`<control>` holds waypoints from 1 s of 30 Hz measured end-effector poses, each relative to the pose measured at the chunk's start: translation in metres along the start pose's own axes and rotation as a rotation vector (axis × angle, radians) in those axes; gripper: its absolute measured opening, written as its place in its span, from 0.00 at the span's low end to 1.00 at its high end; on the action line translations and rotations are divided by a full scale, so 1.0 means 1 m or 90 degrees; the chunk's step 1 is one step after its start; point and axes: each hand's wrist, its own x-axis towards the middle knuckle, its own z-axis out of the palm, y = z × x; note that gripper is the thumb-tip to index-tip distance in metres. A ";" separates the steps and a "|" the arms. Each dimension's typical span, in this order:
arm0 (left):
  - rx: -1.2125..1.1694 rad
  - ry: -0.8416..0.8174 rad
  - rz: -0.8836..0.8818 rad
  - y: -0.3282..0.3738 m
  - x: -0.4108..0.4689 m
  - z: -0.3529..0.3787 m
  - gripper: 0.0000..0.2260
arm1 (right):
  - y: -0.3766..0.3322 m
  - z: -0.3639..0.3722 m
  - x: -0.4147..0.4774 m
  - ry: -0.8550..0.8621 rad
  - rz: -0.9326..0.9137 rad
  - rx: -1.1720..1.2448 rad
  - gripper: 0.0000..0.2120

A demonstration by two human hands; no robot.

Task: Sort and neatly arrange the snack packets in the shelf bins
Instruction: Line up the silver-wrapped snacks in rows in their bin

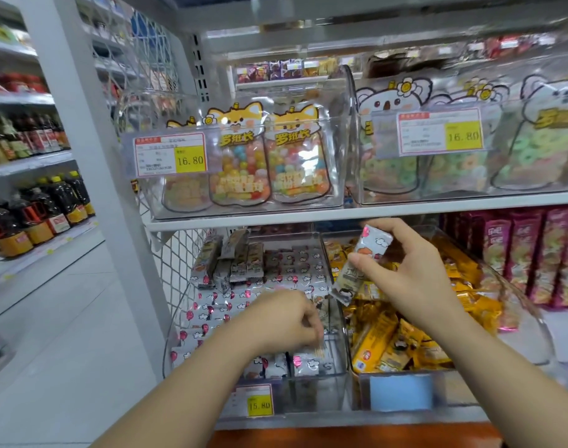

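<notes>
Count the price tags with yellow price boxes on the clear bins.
3 tags: first tag on the upper left bin, second tag on the upper right bin, third tag on the lower left bin. Others may be hidden.

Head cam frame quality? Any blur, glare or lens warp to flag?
Head view: motion blur smears the top right, worst on the koala bags. The left hand is soft at the fingers, while the right hand and its silver packet are sharper. Reflections streak the clear bin wall. Wide-angle bend shows in the shelf edge. The price tag is legible.
</notes>
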 end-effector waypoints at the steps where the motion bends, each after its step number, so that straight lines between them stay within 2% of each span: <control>1: 0.029 -0.033 -0.006 0.003 0.003 0.003 0.06 | 0.000 -0.002 -0.002 -0.006 -0.002 -0.006 0.16; 5: 0.232 -0.088 -0.017 0.017 0.014 0.011 0.11 | 0.001 -0.010 -0.012 -0.045 -0.019 -0.040 0.17; 9: 0.295 -0.157 -0.027 0.025 0.013 0.014 0.17 | 0.002 -0.022 -0.018 -0.042 -0.027 -0.061 0.17; 16: 0.301 -0.134 -0.017 0.015 0.002 0.030 0.18 | 0.004 -0.029 -0.021 -0.061 -0.026 -0.089 0.19; 19: 0.255 -0.094 -0.014 0.012 -0.001 0.021 0.18 | 0.004 -0.028 -0.020 -0.065 -0.024 -0.090 0.19; 25: 0.254 -0.089 -0.064 -0.003 0.001 0.011 0.18 | 0.006 -0.021 -0.017 -0.077 -0.018 -0.096 0.19; 30: 0.202 -0.019 -0.018 0.000 -0.002 0.011 0.17 | 0.006 -0.023 -0.018 -0.069 -0.021 -0.089 0.19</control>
